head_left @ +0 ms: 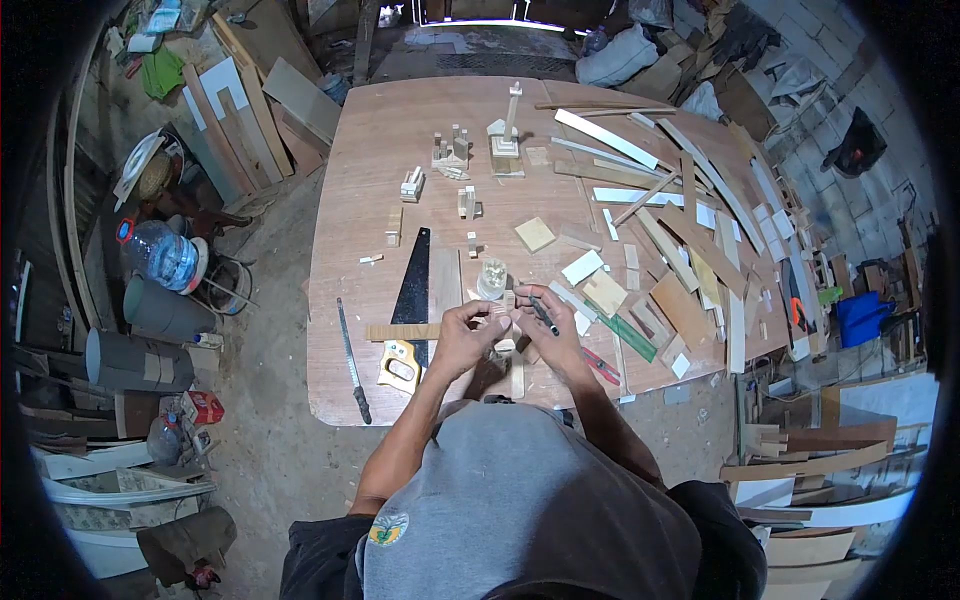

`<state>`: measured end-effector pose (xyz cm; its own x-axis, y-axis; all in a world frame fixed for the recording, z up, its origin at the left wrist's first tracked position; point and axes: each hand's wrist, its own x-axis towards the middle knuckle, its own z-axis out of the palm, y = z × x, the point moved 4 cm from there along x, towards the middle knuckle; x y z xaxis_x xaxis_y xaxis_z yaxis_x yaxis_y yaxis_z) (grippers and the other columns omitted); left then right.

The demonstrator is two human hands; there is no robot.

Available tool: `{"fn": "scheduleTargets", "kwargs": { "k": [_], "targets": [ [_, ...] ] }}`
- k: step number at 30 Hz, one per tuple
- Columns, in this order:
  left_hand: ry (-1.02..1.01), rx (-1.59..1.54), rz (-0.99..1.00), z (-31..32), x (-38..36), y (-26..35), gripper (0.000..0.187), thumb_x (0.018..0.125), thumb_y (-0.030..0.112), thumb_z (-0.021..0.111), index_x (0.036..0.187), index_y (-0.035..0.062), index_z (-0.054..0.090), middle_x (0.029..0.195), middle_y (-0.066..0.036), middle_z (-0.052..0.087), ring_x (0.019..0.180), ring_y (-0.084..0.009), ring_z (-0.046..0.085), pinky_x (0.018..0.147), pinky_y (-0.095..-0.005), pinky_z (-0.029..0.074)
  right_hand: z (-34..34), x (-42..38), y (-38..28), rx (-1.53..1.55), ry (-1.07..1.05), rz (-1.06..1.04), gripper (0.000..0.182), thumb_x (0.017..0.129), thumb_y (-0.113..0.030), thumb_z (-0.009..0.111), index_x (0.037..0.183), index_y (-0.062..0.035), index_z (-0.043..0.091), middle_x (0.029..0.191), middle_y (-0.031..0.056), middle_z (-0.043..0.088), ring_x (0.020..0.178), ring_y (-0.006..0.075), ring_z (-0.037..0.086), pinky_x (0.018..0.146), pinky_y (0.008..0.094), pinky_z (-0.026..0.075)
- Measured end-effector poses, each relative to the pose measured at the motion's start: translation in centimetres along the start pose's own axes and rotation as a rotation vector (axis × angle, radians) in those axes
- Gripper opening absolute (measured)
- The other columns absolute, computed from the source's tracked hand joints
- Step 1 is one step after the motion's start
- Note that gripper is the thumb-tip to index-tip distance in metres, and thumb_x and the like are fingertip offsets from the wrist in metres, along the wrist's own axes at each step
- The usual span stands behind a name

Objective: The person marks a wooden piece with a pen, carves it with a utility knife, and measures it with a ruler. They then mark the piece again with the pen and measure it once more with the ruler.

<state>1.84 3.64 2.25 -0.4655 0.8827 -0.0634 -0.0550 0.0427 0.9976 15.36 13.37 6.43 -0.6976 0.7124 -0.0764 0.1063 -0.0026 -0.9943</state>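
Close to the table's front edge, both hands meet around a small light wooden piece (508,301). My left hand (466,338) is closed, its fingertips on that piece. My right hand (552,335) has a dark pen-like tool (543,314) tucked between its fingers, and its fingertips also reach the wooden piece. Just beyond the hands stands a clear jar (493,276) with pale contents. A light wooden strip (402,332) lies left of my left hand, across the handsaw (412,285) with its yellow handle. Red-handled pliers (601,366) rest right of my right wrist.
Small wooden models, one a tower (511,125), stand toward the table's far side. Many strips and offcuts (684,262) cover the right side, with a green strip (628,338) nearer. A long narrow blade with a dark handle (354,362) lies at the left front.
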Motion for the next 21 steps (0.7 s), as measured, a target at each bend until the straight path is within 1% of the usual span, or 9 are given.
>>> {"fn": "scheduleTargets", "kwargs": {
  "k": [2, 3, 5, 6, 8, 12, 15, 17, 21],
  "targets": [
    [-0.004, -0.079, 0.011, -0.1, 0.2, -0.3, 0.022, 0.087, 0.015, 0.077, 0.103, -0.0006, 0.073, 0.083, -0.005, 0.071, 0.071, -0.0065, 0.062, 0.06, -0.0237, 0.049, 0.0, 0.2, 0.5, -0.016, 0.014, -0.039, 0.034, 0.092, -0.01, 0.068, 0.124, -0.0031, 0.06, 0.105, 0.0043, 0.064, 0.098, 0.012, 0.06, 0.083, 0.0273, 0.052],
    [-0.004, -0.078, 0.011, -0.2, 0.1, 0.1, 0.022, 0.087, 0.015, 0.077, 0.103, -0.0006, 0.073, 0.083, -0.005, 0.071, 0.071, -0.0065, 0.062, 0.06, -0.0237, 0.049, 0.0, 0.2, 0.4, -0.015, 0.014, -0.039, 0.034, 0.092, -0.01, 0.068, 0.124, -0.0031, 0.06, 0.105, 0.0043, 0.064, 0.098, 0.012, 0.06, 0.083, 0.0273, 0.052],
    [-0.013, -0.064, -0.074, -0.2, -0.1, 0.7, 0.019, 0.09, 0.011, 0.074, 0.101, -0.0031, 0.072, 0.084, -0.005, 0.071, 0.075, -0.0077, 0.064, 0.068, -0.0243, 0.053, 0.0, 0.3, 0.5, -0.006, -0.004, 0.0, 0.033, 0.092, -0.011, 0.068, 0.123, -0.0035, 0.061, 0.105, 0.0043, 0.064, 0.099, 0.0114, 0.06, 0.083, 0.027, 0.051],
    [-0.013, -0.063, -0.074, -0.1, -0.1, 0.7, 0.019, 0.09, 0.011, 0.074, 0.101, -0.0031, 0.072, 0.084, -0.005, 0.071, 0.075, -0.0077, 0.064, 0.068, -0.0243, 0.053, 0.0, 0.3, 0.6, -0.005, -0.004, -0.001, 0.033, 0.092, -0.011, 0.068, 0.123, -0.0035, 0.061, 0.105, 0.0043, 0.064, 0.099, 0.0114, 0.06, 0.083, 0.027, 0.051],
    [0.001, -0.092, -0.038, 0.0, 0.0, 0.6, 0.024, 0.089, 0.017, 0.077, 0.101, -0.0027, 0.072, 0.083, -0.005, 0.07, 0.072, -0.006, 0.061, 0.06, -0.0226, 0.049, -0.2, 0.4, 0.9, 0.005, 0.007, 0.027, 0.034, 0.092, -0.013, 0.069, 0.123, -0.0044, 0.061, 0.106, 0.0041, 0.064, 0.1, 0.0111, 0.059, 0.086, 0.0269, 0.05],
    [0.023, -0.079, -0.008, 0.1, 0.1, 0.4, 0.023, 0.088, 0.017, 0.077, 0.1, -0.0022, 0.072, 0.083, -0.005, 0.07, 0.071, -0.0061, 0.061, 0.06, -0.0222, 0.049, -0.3, 0.5, 1.4, 0.014, 0.019, 0.033, 0.034, 0.092, -0.015, 0.071, 0.123, -0.0056, 0.062, 0.107, 0.0036, 0.064, 0.101, 0.0112, 0.059, 0.089, 0.0269, 0.05],
    [0.034, -0.115, -0.04, 0.1, 0.0, 0.4, 0.023, 0.089, 0.016, 0.077, 0.1, -0.0023, 0.072, 0.084, -0.004, 0.07, 0.069, -0.0066, 0.06, 0.059, -0.023, 0.049, -0.3, 0.4, 1.7, 0.109, 0.035, 0.085, 0.034, 0.091, -0.017, 0.072, 0.122, -0.0061, 0.062, 0.107, 0.0026, 0.063, 0.101, 0.0113, 0.059, 0.09, 0.0272, 0.049],
    [0.019, -0.206, -0.119, 0.0, -0.2, 0.2, 0.022, 0.088, 0.015, 0.077, 0.101, -0.0022, 0.071, 0.083, -0.003, 0.07, 0.07, -0.0056, 0.059, 0.061, -0.0223, 0.047, -0.3, 0.4, 1.6, 0.072, 0.018, 0.072, 0.034, 0.092, -0.017, 0.072, 0.122, -0.0062, 0.062, 0.107, 0.003, 0.064, 0.102, 0.0117, 0.06, 0.091, 0.0274, 0.049],
    [0.045, -0.333, -0.135, -0.2, -0.4, -0.4, 0.017, 0.087, 0.015, 0.077, 0.097, 0.0022, 0.073, 0.082, 0.0, 0.069, 0.073, -0.0064, 0.059, 0.068, -0.0225, 0.047, 0.1, 0.4, 1.5, 0.107, -0.014, 0.057, 0.034, 0.092, -0.016, 0.072, 0.122, -0.005, 0.062, 0.108, 0.0037, 0.066, 0.103, 0.0113, 0.061, 0.092, 0.0271, 0.049]
  ]
}}
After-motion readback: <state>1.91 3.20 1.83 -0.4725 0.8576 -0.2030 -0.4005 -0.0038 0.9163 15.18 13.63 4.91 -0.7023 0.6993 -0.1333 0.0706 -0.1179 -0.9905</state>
